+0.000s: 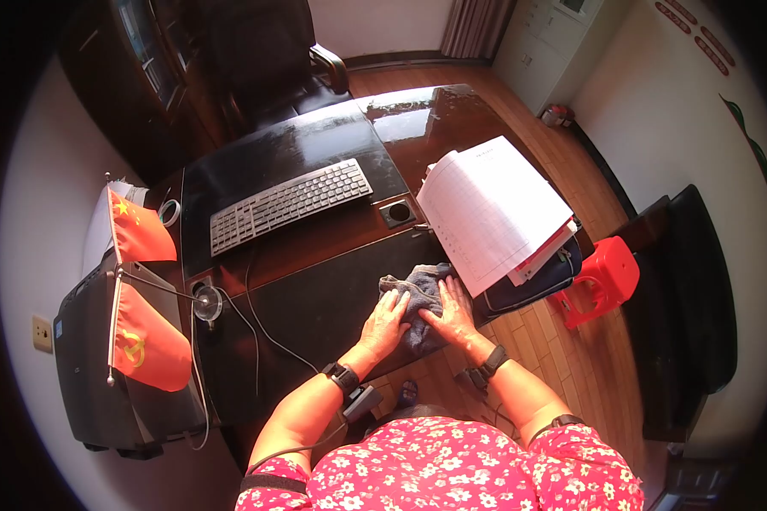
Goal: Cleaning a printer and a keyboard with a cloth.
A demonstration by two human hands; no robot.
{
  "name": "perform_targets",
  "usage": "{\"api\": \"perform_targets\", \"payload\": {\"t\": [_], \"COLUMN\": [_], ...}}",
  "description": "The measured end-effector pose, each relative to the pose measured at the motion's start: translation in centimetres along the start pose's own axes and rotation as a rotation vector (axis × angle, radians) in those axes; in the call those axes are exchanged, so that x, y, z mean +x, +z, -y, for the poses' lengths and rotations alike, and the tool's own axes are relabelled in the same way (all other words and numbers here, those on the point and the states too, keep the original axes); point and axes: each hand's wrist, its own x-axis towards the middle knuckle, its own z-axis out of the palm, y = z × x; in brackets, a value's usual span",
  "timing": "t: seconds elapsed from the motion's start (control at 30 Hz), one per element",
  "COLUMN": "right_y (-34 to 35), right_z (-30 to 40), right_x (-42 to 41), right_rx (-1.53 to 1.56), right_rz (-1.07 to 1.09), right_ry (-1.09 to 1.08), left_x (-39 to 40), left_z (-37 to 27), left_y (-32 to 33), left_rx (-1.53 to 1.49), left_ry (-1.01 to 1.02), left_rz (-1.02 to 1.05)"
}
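Observation:
A crumpled dark blue-grey cloth (422, 300) lies on the near edge of the dark desk (307, 287). My left hand (385, 324) rests on its left side, fingers pointing away from me. On its right side is my right hand (450, 313), thumb and fingers spread over the fabric. Both hands press on the cloth from above; whether the fingers grip it, I cannot tell. Just beyond my right hand, a stack of papers (495, 211) lies on a dark blue zippered bag (537, 278). A keyboard (292, 204) sits farther back, left of the cloth.
At the left stand a black printer (147, 409) and two red flags (144, 230) on a stand with a clear round base (207, 303). Cables cross the desktop. A red plastic stool (613, 274) is on the floor at the right, near a black chair (690, 294).

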Motion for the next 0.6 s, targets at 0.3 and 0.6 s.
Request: {"api": "perform_targets", "payload": {"t": [0.3, 0.6], "right_y": [-0.6, -0.6], "right_z": [-1.4, -1.5], "right_x": [2.6, -3.8], "right_rx": [0.141, -0.003], "right_rz": [0.029, 0.070], "right_ry": [-0.006, 0.039], "left_x": [2.4, -2.5], "left_z": [-0.8, -3.1], "left_y": [0.6, 1.4], "left_rx": [0.053, 0.030], "left_ry": [-0.065, -0.009], "left_rz": [-0.085, -0.041]}}
